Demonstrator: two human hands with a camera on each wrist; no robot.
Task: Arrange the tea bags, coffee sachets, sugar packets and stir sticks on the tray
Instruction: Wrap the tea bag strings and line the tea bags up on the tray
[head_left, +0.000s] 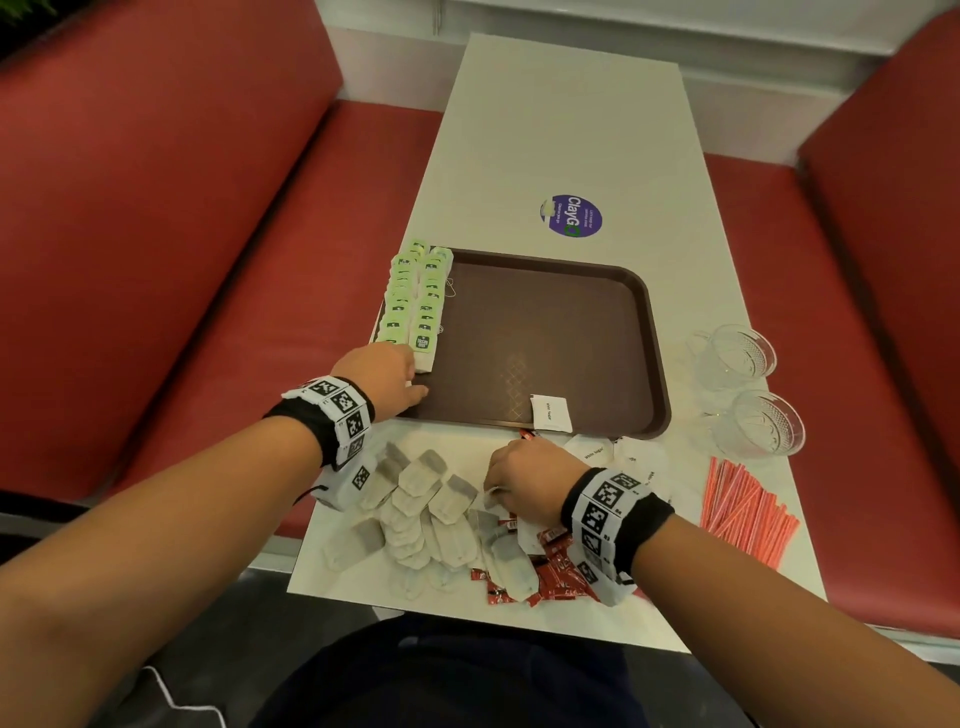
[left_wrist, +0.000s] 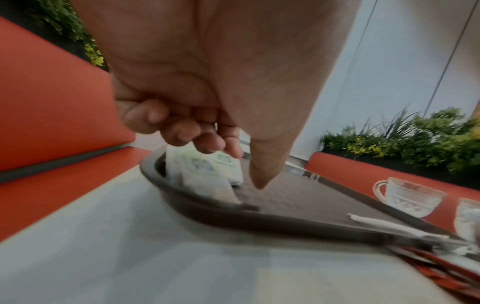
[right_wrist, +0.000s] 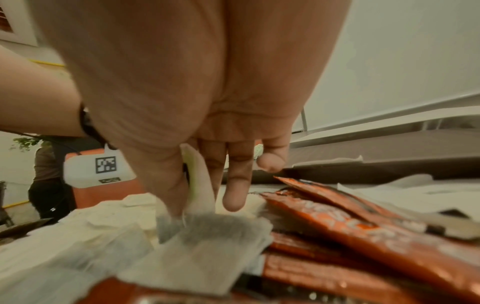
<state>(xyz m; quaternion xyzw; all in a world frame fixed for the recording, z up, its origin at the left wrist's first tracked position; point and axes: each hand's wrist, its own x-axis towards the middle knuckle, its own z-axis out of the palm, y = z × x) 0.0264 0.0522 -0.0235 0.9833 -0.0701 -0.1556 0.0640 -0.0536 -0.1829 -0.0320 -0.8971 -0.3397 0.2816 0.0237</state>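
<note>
Brown tray (head_left: 644, 322), left edge: tea-bag rows (head_left: 415, 306) in progress — right hand (head_left: 524, 483) pinches a tag in the loose pile (head_left: 431, 514) at frame bottom, left hand (head_left: 384, 379), fingers loosely curled, touches the row end — next, lift clear.

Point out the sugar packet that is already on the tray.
The sugar packet lying alone in the tray's near right corner. The other sugar packets lie loose on the table beyond its rim.

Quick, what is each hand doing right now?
Left hand: fingers curled over the tray's tea bags; a hold cannot be told.
Right hand: pinching a tea bag.
</note>
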